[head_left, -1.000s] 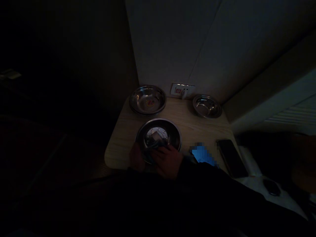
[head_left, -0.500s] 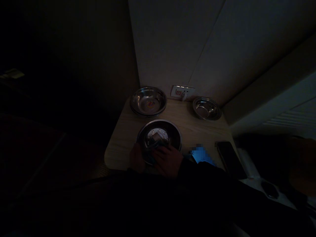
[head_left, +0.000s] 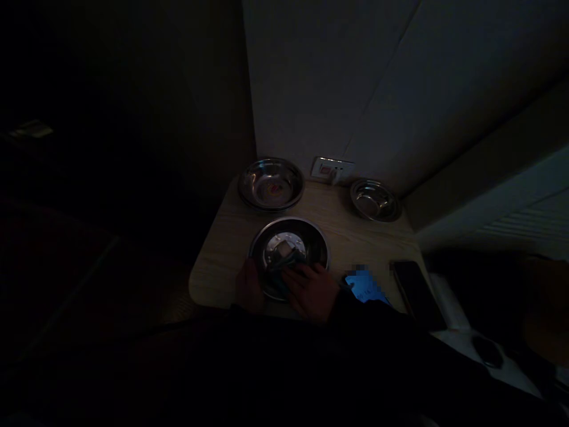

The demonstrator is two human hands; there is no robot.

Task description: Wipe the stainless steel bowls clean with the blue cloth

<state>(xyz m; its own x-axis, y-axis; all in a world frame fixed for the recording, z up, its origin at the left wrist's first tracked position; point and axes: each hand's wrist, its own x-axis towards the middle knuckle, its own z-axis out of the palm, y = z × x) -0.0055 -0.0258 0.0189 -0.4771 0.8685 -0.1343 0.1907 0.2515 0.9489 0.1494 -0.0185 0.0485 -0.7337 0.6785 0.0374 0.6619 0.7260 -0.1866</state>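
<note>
A shiny steel bowl (head_left: pixel 313 234) stands near the front edge of a small wooden table, in dim light. My left hand (head_left: pixel 249 286) is closed on the bowl's near left rim. Inside the bowl, my right hand (head_left: pixel 313 292) presses a dark bluish-green cloth (head_left: pixel 279 280) against the near part of the inner surface. Its fingers lie bent over the cloth and hide part of it. A pale patch, perhaps a reflection or a label, shows at the bowl's bottom.
Stacked steel bowls (head_left: pixel 271 185) stand at the back left of the table (head_left: pixel 217 249). Another shallow steel bowl (head_left: pixel 376 201) is at the back right. A lit phone (head_left: pixel 367 286) and a dark phone (head_left: pixel 418 293) lie right of my right hand. A wall socket (head_left: pixel 332 169) holds a plug.
The view has shifted slightly, so everything sits a little further right. My right hand has slid slightly right with the cloth inside the bowl. My left hand stays at the rim.
</note>
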